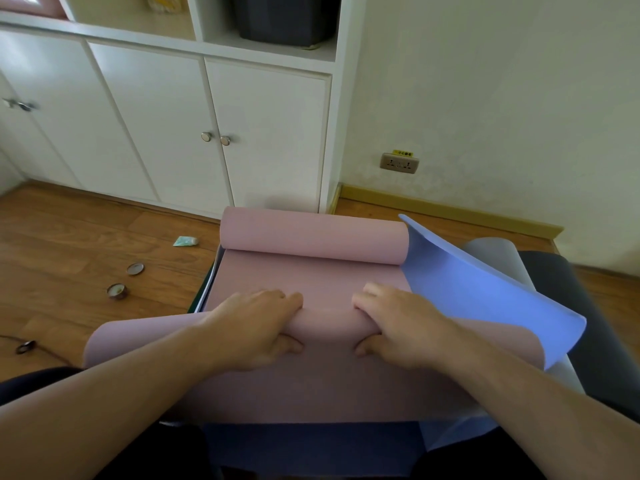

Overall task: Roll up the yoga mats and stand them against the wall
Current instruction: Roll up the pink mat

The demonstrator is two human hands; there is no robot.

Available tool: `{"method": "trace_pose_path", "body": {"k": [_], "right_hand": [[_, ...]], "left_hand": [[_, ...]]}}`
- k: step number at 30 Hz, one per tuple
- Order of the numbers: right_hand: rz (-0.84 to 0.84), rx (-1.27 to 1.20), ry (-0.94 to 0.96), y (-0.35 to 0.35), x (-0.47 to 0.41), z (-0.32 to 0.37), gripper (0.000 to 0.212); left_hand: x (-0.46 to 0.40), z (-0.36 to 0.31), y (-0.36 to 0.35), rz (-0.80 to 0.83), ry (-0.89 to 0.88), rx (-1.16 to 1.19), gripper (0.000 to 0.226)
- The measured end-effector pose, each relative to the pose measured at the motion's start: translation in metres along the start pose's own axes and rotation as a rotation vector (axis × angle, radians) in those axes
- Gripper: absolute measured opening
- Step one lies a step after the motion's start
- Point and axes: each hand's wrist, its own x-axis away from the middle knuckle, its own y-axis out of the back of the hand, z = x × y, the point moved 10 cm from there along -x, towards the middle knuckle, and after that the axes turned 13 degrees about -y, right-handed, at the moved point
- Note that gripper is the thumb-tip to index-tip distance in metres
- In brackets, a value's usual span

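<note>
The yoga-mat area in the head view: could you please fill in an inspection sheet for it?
Surface: wooden floor.
Job's things: pink mat on top, far end curled, near fold raised; blue mat flipped up at right; grey mat and dark mat beneath.
Clutter: two small tins, small tube.
Grippers: left hand and right hand grip the pink fold.
Cables: thin cord, far left.
Surroundings: white cabinets, wall socket.
</note>
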Motion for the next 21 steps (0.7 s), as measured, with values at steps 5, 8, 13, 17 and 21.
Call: {"method": "trace_pose_path", "body": {"k": [5, 8, 13, 17, 21], "right_hand": [[-0.125, 0.005, -0.015, 0.013, -0.004, 0.000, 0.037], [-0.118, 0.061, 0.012, 0.011, -0.007, 0.006, 0.028], [-0.010, 0.067, 0.006, 0.012, -0.017, 0.003, 0.044], [-0.036, 0.089, -0.022, 0.007, -0.025, 0.000, 0.061], [-0.022, 0.066, -0.031, 0.003, -0.035, -0.006, 0.057]], "left_hand": [[-0.005, 0.009, 0.015, -0.078, 0.083, -0.034, 0.043], [-0.011, 0.008, 0.017, -0.075, 0.055, -0.075, 0.036], [-0.028, 0.011, 0.018, -0.007, 0.025, -0.042, 0.046], [-0.034, 0.015, 0.012, 0.068, 0.043, -0.079, 0.068], [-0.043, 0.019, 0.010, 0.062, 0.056, -0.090, 0.058]]}}
